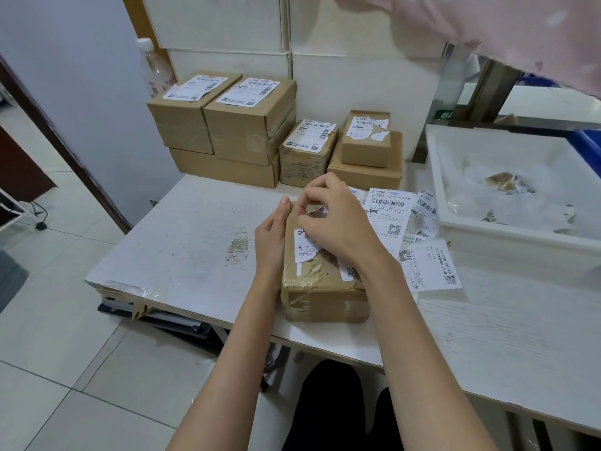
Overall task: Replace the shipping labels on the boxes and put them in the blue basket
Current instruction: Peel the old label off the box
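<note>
A taped cardboard box (322,294) lies on the white table (195,242) in front of me, with a torn old label (305,247) on its top. My left hand (271,236) rests flat against the box's left side, fingers straight. My right hand (335,216) is over the box's far end and pinches a peeled scrap of the label (317,210). Loose new shipping labels (388,211) lie just right of the box. A corner of the blue basket (590,143) shows at the far right, behind the white tray.
Several labelled cardboard boxes (240,125) are stacked at the table's back against the wall. A white tray (507,236) with torn label scraps sits at the right. A plastic bottle (154,70) stands behind the stack. Pink cloth (520,34) hangs at the top right.
</note>
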A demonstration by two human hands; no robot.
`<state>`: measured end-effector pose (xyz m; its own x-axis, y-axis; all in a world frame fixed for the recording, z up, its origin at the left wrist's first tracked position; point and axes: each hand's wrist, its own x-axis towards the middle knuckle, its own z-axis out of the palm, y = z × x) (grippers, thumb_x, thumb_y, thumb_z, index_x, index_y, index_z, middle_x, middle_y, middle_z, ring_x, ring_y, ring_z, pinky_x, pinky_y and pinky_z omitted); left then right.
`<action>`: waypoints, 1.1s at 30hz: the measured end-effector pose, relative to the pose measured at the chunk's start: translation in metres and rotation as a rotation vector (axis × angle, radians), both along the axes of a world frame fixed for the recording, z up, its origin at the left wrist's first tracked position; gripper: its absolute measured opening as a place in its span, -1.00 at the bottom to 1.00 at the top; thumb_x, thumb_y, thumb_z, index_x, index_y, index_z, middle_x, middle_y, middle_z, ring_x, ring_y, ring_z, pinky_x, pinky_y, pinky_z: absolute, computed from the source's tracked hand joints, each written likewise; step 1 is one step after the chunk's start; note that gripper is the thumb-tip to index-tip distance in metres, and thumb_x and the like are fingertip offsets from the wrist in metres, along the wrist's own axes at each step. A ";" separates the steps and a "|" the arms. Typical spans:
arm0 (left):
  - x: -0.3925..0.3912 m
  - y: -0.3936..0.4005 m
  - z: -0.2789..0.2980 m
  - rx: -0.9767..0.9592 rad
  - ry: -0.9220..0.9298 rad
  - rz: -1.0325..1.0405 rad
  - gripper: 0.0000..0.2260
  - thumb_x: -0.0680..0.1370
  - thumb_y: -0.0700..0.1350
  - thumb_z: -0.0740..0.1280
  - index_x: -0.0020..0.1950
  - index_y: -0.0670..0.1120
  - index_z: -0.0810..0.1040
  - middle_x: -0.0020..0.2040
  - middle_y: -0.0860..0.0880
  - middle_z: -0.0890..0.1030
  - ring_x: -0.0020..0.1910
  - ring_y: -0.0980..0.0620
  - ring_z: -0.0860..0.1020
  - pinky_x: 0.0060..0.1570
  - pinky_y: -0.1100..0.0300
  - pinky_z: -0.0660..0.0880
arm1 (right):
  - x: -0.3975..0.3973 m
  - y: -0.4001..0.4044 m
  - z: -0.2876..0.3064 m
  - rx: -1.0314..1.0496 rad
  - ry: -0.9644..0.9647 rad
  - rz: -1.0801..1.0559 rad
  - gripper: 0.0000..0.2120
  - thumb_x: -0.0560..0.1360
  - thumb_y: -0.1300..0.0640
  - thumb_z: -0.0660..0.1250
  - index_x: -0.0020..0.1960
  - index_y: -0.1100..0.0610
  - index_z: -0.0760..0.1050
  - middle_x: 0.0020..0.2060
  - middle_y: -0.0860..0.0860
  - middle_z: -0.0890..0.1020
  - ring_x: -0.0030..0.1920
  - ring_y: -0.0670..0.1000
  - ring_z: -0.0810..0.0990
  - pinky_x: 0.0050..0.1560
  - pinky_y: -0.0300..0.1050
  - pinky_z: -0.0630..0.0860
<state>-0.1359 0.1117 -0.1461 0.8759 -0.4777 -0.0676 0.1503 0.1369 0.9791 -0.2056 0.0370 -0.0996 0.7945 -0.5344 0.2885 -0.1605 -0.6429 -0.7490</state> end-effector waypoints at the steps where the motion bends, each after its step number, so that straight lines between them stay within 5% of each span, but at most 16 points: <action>1: 0.000 0.000 0.000 0.006 -0.002 0.002 -0.64 0.62 0.08 0.27 -0.27 -0.10 0.58 -0.34 -0.11 0.51 -0.38 0.06 0.51 -0.40 0.28 0.45 | 0.000 0.000 0.001 -0.010 -0.007 0.011 -0.92 0.41 0.15 0.35 -0.13 -0.01 0.56 -0.03 -0.12 0.48 0.08 -0.05 0.46 0.20 0.12 0.44; 5: 0.000 0.001 0.000 -0.012 0.008 -0.001 -0.63 0.61 0.08 0.29 -0.27 -0.15 0.46 -0.35 -0.12 0.41 -0.39 0.04 0.41 -0.41 0.28 0.38 | 0.000 0.001 -0.001 -0.143 0.022 -0.085 -0.78 0.45 0.06 0.35 0.09 -0.01 0.48 0.04 -0.10 0.45 0.12 -0.05 0.43 0.24 -0.04 0.36; 12: -0.002 -0.001 0.002 0.010 -0.036 0.020 -0.57 0.64 0.02 0.26 -0.38 -0.07 0.25 -0.47 0.01 0.26 -0.50 0.11 0.24 -0.49 0.33 0.24 | -0.005 -0.001 -0.008 -0.277 0.107 -0.231 -0.99 0.52 0.14 0.25 -0.06 0.06 0.44 0.01 -0.06 0.41 0.06 -0.02 0.37 0.13 -0.20 0.16; 22: -0.003 0.000 0.004 -0.001 -0.012 0.014 -0.59 0.64 0.01 0.26 -0.39 -0.06 0.34 -0.52 0.08 0.37 -0.54 0.18 0.34 -0.50 0.37 0.31 | -0.008 -0.001 -0.002 -0.136 0.066 -0.190 -0.90 0.49 0.12 0.27 -0.20 0.07 0.46 -0.04 -0.11 0.45 0.02 -0.08 0.35 0.18 -0.15 0.23; 24: -0.004 0.000 0.005 0.004 -0.027 0.007 -0.57 0.64 0.02 0.26 -0.40 -0.08 0.30 -0.52 0.05 0.32 -0.54 0.16 0.30 -0.51 0.36 0.28 | -0.010 0.000 -0.001 -0.096 0.028 -0.203 -0.96 0.46 0.15 0.32 -0.10 0.05 0.48 -0.02 -0.11 0.45 0.03 -0.08 0.38 0.16 -0.14 0.28; 27: -0.005 0.000 0.006 -0.016 -0.019 0.003 -0.57 0.64 -0.01 0.26 -0.39 -0.09 0.28 -0.54 0.09 0.32 -0.55 0.17 0.29 -0.50 0.36 0.28 | -0.012 0.002 -0.002 -0.077 -0.012 -0.260 -0.77 0.44 0.23 0.32 0.08 0.06 0.46 0.04 -0.06 0.47 0.10 0.00 0.45 0.18 -0.01 0.41; 33: -0.005 0.000 0.006 -0.015 -0.001 0.006 -0.56 0.64 -0.01 0.26 -0.41 -0.09 0.30 -0.54 0.09 0.35 -0.55 0.17 0.32 -0.49 0.35 0.29 | -0.011 0.000 -0.009 -0.150 0.061 -0.374 -0.95 0.50 0.20 0.27 -0.12 0.11 0.48 0.04 -0.03 0.44 0.11 0.01 0.39 0.17 -0.01 0.39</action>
<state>-0.1404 0.1114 -0.1406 0.8789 -0.4733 -0.0592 0.1480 0.1526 0.9771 -0.2168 0.0373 -0.1086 0.5711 -0.7453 0.3439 -0.4450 -0.6332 -0.6333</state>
